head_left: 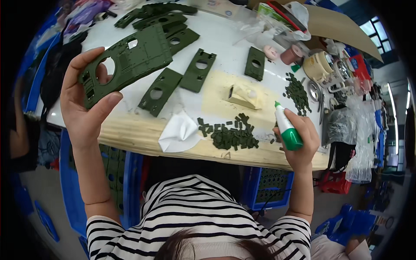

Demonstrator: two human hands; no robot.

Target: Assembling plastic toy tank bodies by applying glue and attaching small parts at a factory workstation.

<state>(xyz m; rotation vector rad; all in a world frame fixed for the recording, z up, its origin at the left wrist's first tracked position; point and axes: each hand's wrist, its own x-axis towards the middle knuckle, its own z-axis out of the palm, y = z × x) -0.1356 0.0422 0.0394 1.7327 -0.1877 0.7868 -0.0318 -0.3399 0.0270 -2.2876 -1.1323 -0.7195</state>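
Observation:
Raised at the left, a dark green plastic tank hull plate (pixel 141 60) with a large round hole is pinched at its near end by my left hand (pixel 82 110), clear of the table. My right hand (pixel 305 141) is closed around a white and green glue bottle (pixel 284 123), its green nozzle pointing up and away from me. Between my hands lies a heap of small dark green plastic pieces (pixel 234 136). Beyond it sits a pale yellow block (pixel 245 96). Similar hull plates (pixel 192 78) rest flat farther back, one plate (pixel 253 73) apart at the right.
Crumpled white paper (pixel 177 132) lies by the table's wooden front edge (pixel 134 134). To the right are another heap of green pieces (pixel 298 95), a brown spool (pixel 291 55), a cream mug (pixel 314 67) and plastic bags. Blue crates (pixel 271 190) with green parts stand below.

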